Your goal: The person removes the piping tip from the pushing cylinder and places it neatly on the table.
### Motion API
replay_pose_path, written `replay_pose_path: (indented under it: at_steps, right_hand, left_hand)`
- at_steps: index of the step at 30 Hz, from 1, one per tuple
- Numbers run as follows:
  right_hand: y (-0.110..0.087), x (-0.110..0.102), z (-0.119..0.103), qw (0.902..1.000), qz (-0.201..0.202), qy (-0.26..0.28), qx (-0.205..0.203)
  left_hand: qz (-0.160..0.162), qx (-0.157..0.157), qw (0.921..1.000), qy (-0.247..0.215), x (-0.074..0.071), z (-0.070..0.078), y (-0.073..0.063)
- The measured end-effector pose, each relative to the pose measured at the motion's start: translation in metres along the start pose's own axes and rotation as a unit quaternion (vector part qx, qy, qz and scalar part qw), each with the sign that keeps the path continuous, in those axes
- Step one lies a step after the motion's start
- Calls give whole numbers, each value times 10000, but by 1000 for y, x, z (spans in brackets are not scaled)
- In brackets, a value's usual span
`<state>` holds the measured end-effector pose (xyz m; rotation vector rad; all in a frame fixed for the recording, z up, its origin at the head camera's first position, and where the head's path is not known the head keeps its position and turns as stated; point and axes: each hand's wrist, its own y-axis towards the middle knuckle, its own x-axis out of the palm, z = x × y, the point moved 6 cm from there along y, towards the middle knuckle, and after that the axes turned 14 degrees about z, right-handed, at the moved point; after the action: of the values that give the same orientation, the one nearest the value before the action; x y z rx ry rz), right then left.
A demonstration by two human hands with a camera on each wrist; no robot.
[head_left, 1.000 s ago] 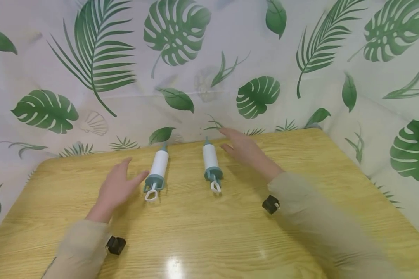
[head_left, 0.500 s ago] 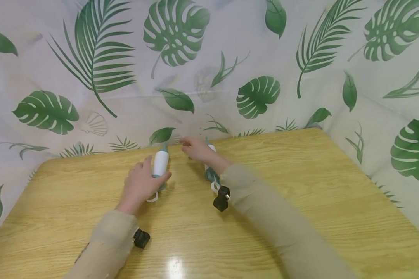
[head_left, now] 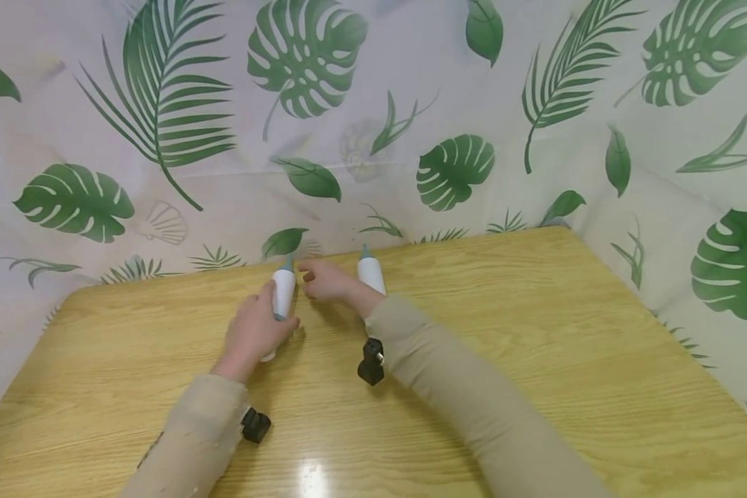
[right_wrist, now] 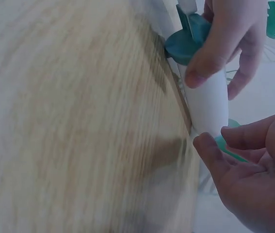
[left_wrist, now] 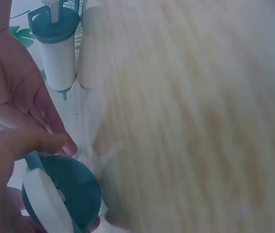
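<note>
White and teal, the left syringe (head_left: 283, 287) points its long axis away from the person over the table (head_left: 504, 311), nozzle (head_left: 288, 263) foremost. Toward its rear, the left hand (head_left: 253, 332) grips it; just right of its nozzle is the right hand (head_left: 333, 281), nearer that end, fingers loosely curled, apparently holding nothing. Farther right lies a second syringe (head_left: 370, 274), partly behind the right sleeve (head_left: 445, 377).

Leafy wall covering (head_left: 504, 104) behind a wood-grain table (head_left: 535, 332)

We see its pale, creased surface printed with green palm fronds (head_left: 146, 55), split leaves (head_left: 451, 166) and faint shell outlines (head_left: 164, 223). The table, yellowish with rounded far corners, carries a white glare of light (head_left: 312, 477) on the side nearest us.
</note>
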<state>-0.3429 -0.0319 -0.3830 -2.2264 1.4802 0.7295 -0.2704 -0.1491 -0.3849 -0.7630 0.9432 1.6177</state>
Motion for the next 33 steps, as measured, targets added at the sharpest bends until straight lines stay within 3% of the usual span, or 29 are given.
replay_pose_path:
  at_steps: [9, 13, 17, 23, 29, 33]
  right_hand:
    - [-10, -4, 3, 9992, 39, 324, 250]
    - [-18, -12, 0, 9998, -8, -25, -197]
    - [-31, -21, -6, 9919, 75, -903, -892]
    - [-53, -41, -13, 9725, 558, -1677, -1514]
    - [-75, -60, -20, 9350, 1085, -2084, -2656]
    - [-90, -68, -19, 9174, 1004, -2266, -3114]
  left_hand:
    - [13, 262, 9990, -365, -1, 6, -5]
    - [12, 425, 9960, -783, -6, 7, -9]
    - [-4, 618, 9919, -1106, -15, 9, -15]
    - [37, 1017, 9846, -1422, -25, 12, -23]
    - [-112, 1723, 9713, -1635, -33, 18, -32]
    - [-252, 2259, 9583, -1734, -36, 23, -39]
